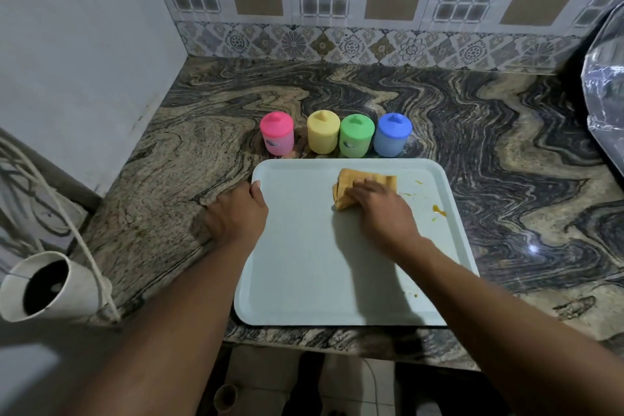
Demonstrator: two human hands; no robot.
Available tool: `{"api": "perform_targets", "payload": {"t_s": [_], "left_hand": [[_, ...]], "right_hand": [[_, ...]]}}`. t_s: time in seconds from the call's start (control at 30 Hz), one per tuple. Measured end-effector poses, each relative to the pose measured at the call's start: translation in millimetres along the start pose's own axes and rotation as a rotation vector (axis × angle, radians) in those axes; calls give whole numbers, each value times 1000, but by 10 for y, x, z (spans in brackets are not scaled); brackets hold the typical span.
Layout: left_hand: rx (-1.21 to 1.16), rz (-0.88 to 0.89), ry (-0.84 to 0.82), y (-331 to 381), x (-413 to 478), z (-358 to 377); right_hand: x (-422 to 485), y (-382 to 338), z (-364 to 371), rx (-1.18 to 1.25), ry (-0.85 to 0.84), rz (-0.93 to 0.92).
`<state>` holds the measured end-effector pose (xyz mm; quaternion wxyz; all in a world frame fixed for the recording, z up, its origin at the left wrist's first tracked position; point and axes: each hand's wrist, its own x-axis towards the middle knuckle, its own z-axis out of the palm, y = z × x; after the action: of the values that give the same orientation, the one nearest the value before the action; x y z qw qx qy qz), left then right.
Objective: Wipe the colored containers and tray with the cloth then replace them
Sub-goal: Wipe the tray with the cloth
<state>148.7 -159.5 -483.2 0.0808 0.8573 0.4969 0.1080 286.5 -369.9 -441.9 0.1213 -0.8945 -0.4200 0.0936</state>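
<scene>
A pale blue tray (pixel 304 263) lies on the marbled counter near its front edge. My right hand (pixel 381 209) presses a folded orange cloth (pixel 351 184) flat onto the tray's far half. Orange smears (pixel 439 210) mark the tray to the right of the cloth. My left hand (pixel 236 213) grips the tray's left rim, thumb on top. Behind the tray stand a pink container (pixel 277 132), a yellow container (pixel 323 132), a green container (pixel 356 134) and a blue container (pixel 392 134) in a row, all lidded and upright on the counter.
The marbled counter (pixel 506 152) ends at a tiled back wall and a white wall on the left. A white pipe end (pixel 44 287) and a cord sit at the lower left. A shiny plastic-wrapped object (pixel 607 84) stands at the right edge.
</scene>
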Motion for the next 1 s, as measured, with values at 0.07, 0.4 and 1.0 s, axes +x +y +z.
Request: {"api": "perform_targets", "payload": {"t_s": [0.07, 0.4, 1.0], "left_hand": [[6, 0, -12, 22, -29, -12], [-51, 525, -132, 515, -542, 167], [-176, 546, -241, 868, -1016, 72]], "right_hand": [[-100, 18, 114, 23, 28, 23], [-262, 48, 181, 29, 95, 6], [-392, 449, -685, 218, 305, 185]]}}
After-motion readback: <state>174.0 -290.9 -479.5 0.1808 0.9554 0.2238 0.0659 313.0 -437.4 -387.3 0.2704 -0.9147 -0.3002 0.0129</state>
